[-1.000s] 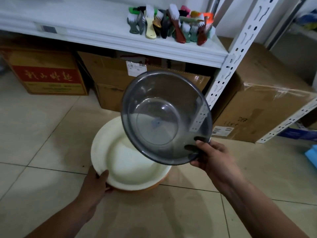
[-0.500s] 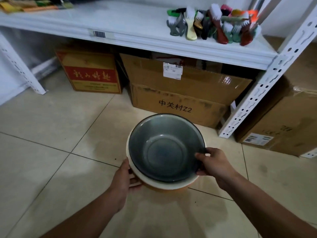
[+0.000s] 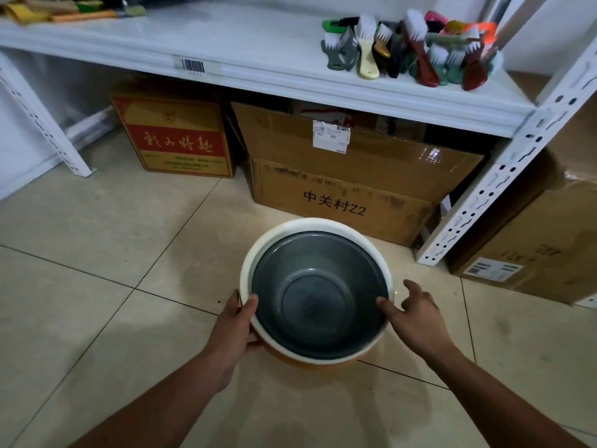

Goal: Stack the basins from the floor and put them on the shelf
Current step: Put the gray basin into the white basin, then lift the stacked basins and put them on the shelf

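Observation:
A dark grey see-through basin [image 3: 318, 295] sits nested inside a larger cream basin [image 3: 258, 253] with an orange outside, low over the tiled floor. My left hand [image 3: 235, 328] grips the cream basin's left rim, thumb over the edge. My right hand [image 3: 413, 312] is at the right rim with fingers spread, thumb resting on the grey basin's edge and not clearly closed on it. The white shelf [image 3: 258, 50] runs across the top of the view, above and behind the basins.
Several coloured brushes [image 3: 407, 50] lie on the shelf's right part. Cardboard boxes [image 3: 349, 185] and a red-and-yellow box [image 3: 174, 137] stand under the shelf. A perforated white upright [image 3: 504, 169] slants down at the right, with another box [image 3: 533, 247] beyond it.
The grey basin, held up tilted in my right hand, has been lowered into the cream basin. My right hand has loosened from its rim. The view has shifted back and left.

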{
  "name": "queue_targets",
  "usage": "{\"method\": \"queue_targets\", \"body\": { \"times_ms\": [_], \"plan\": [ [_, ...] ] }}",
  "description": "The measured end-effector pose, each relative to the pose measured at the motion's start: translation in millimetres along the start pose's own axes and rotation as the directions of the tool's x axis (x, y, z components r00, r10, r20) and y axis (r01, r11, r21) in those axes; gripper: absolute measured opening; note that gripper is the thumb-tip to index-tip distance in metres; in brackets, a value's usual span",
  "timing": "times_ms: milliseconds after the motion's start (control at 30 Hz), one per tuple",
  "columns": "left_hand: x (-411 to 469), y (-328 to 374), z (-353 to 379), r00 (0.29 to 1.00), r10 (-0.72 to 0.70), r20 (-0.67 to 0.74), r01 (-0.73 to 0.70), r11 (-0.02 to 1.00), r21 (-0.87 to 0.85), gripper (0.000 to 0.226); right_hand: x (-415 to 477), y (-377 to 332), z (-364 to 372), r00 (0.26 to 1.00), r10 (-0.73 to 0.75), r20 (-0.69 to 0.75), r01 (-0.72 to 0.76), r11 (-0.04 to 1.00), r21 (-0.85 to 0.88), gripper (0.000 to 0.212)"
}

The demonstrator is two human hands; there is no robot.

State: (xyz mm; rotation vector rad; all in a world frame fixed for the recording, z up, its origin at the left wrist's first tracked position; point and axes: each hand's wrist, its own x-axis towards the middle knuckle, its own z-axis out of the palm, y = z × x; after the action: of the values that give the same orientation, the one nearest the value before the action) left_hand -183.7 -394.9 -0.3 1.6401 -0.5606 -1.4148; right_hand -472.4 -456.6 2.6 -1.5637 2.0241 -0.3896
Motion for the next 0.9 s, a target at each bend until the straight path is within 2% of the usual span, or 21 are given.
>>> {"method": "queue_targets", "body": {
  "times_ms": [33,100,167,200,267,367,533,633,833,900],
  "plan": [
    [1,1,-1,1.000,0.010,0.005,-0.010,1.000,0.003,0.018,2,6,2,0.996,0.077,0.055,-0.083,0.988,0.129,0.086],
    [2,1,-1,1.000,0.019,0.007,-0.019,1.000,0.010,0.021,0,14,9,0.951,0.187,0.247,-0.277,0.868,0.411,0.085],
    [4,0,-2,1.000,0.021,0.006,-0.021,1.000,0.011,0.027,-2,18,12,0.892,0.169,0.419,-0.405,0.709,0.577,0.069],
    [4,0,-2,1.000,0.019,0.003,-0.019,1.000,0.007,0.031,-3,19,12,0.883,0.146,0.446,-0.418,0.675,0.608,0.057],
    [6,-1,-3,1.000,0.012,-0.003,-0.012,1.000,0.005,0.040,-3,18,13,0.889,0.115,0.443,-0.405,0.648,0.645,0.042],
    [8,0,-8,1.000,-0.009,-0.014,0.009,1.000,-0.026,0.051,-5,16,14,0.894,0.094,0.438,-0.399,0.613,0.682,0.040],
    [1,0,-26,0.999,-0.033,-0.016,0.031,0.994,-0.104,0.048,-13,3,14,0.879,0.032,0.476,-0.414,0.548,0.727,0.036],
    [-5,5,-37,1.000,-0.009,-0.018,0.006,0.990,-0.139,0.048,-17,-7,11,0.871,-0.009,0.492,-0.413,0.530,0.741,0.041],
    [-19,32,-58,0.998,0.065,-0.026,-0.068,0.978,-0.199,0.048,-27,-36,-2,0.847,-0.078,0.525,-0.433,0.470,0.769,0.071],
    [-25,44,-66,0.996,0.090,-0.025,-0.093,0.968,-0.231,0.049,-30,-49,-9,0.842,-0.127,0.524,-0.430,0.427,0.795,0.068]
  ]
}}
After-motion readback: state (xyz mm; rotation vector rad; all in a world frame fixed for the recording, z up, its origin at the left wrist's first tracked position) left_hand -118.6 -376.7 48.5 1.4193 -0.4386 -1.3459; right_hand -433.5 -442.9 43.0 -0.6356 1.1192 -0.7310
